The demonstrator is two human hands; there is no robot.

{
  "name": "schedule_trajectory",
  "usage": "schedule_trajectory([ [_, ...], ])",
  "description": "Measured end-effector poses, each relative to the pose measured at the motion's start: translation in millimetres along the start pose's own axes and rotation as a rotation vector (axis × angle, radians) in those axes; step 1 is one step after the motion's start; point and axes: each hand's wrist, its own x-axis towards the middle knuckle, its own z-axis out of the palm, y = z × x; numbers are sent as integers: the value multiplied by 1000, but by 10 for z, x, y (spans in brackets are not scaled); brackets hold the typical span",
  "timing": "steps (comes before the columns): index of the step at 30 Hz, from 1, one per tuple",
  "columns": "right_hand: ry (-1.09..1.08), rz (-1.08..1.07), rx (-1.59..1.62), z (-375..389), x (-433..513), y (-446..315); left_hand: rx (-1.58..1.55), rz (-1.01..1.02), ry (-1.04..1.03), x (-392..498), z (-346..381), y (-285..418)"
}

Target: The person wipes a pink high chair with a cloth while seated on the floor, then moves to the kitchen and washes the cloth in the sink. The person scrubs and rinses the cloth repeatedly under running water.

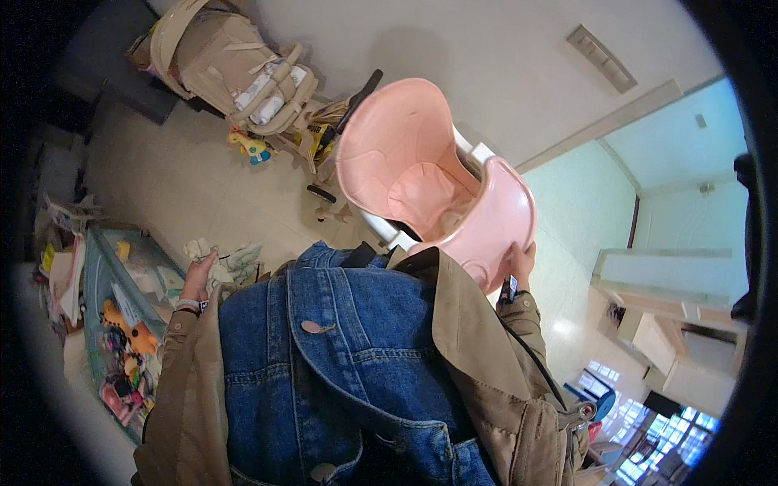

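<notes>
Right in front of me stands a pink high chair with a padded seat (434, 188) and a glossy pink tray (498, 209) on white arms. My right hand (521, 264) grips the tray's outer edge; the fingers on its underside are hidden. Down by my left side, my left hand (199, 276) is closed around a crumpled pale cloth (234, 262), which hangs out past the fingers. A wristband is on my left wrist. My denim clothing and tan jacket cover the lower middle of the view.
A beige stroller (243, 73) stands against the wall at upper left, with a giraffe-like toy (248, 146) beside it. At left, a teal-framed mesh playpen (130, 255) holds several plush toys (130, 325). A doorway opens onto a light-coloured floor (568, 243) at right.
</notes>
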Motion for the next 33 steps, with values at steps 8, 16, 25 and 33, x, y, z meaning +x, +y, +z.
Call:
schedule_trajectory([
  [8, -51, -162, -76, 976, 1620, -550, -145, -103, 115, -179, -214, -569],
  [16, -430, 158, 229, 609, 2033, -282, -68, -177, 71, -201, -326, -1271],
  [25, -283, 111, 77, 637, 1951, 291, 139, -24, 70, -502, 35, -577],
  [33, -59, -194, -653, 775, 2497, -985, -502, -80, 225, -621, 66, -584],
])
